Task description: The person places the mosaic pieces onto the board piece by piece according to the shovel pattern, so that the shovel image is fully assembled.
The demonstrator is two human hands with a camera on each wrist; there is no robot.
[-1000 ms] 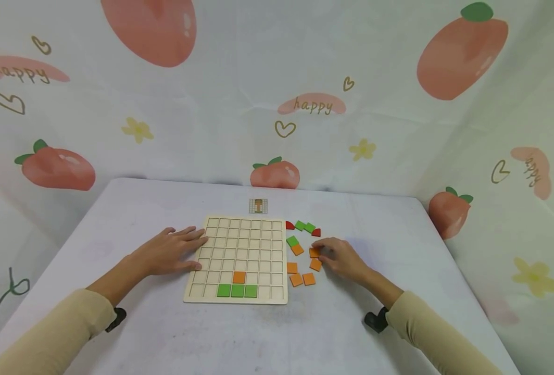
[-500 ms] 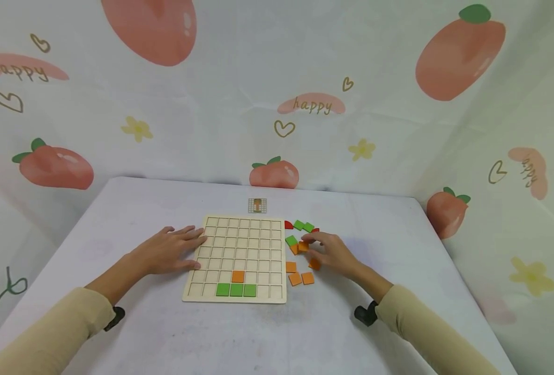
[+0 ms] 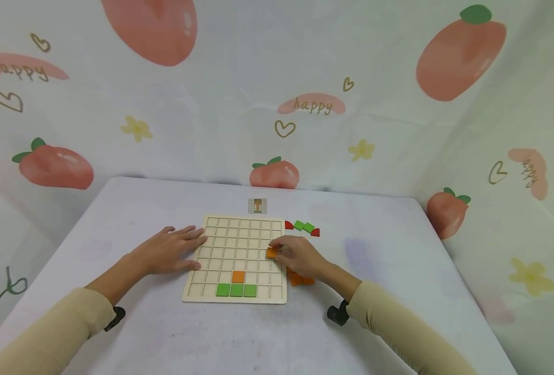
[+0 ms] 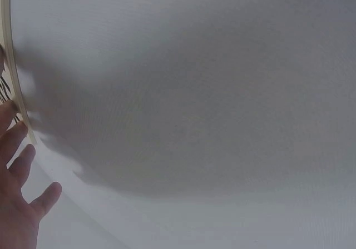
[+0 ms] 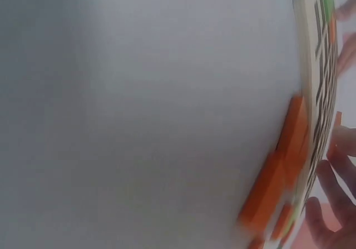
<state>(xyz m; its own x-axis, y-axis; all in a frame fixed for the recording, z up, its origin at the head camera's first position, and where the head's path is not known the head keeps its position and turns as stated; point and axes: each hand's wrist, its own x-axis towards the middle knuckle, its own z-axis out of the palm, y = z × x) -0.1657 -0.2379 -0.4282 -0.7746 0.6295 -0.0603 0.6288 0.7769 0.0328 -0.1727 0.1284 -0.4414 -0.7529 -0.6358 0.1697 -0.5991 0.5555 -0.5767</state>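
A pale wooden grid board (image 3: 221, 253) lies on the table, with a row of green square tiles (image 3: 237, 290) in its nearest row and one orange tile (image 3: 238, 276) just above the middle one. My left hand (image 3: 171, 252) rests with fingers spread on the board's left edge; in the left wrist view its fingertips (image 4: 25, 154) lie at that edge. My right hand (image 3: 300, 256) pinches an orange square tile (image 3: 271, 252) over the right side of the board. In the right wrist view, the held tile (image 5: 335, 131) shows between thumb and fingers.
Orange tiles (image 3: 300, 279) lie right of the board, partly hidden under my right hand. Beyond them are two green tiles (image 3: 303, 226) and two red quarter-round pieces (image 3: 315, 232). A small pattern card (image 3: 257, 205) lies behind the board. A printed cloth (image 3: 211, 130) hangs behind the table.
My right hand has lifted an orange tile from the loose pieces and carried it left, over the board. My left hand has stayed at the board's edge.
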